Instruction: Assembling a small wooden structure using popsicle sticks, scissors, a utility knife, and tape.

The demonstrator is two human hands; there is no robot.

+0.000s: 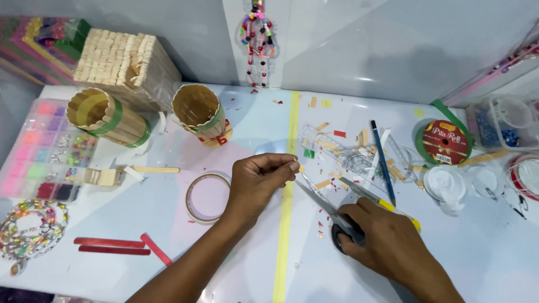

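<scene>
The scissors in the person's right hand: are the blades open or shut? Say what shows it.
Open. The scissors' two blades spread apart in a V from the right hand.

Both forearms were bare to the frame's lower edge, with no sleeves, and the left hand (259, 180) and right hand (387, 241) wore no gloves, rings, watch or bracelet that the view showed.

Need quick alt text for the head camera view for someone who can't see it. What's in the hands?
The right hand works open scissors on a white craft table, while the left hand pinches something too small to identify. A tape ring lies left of that hand, two craft-stick cups stand at the back left, and red sticks lie near the front edge.
</scene>
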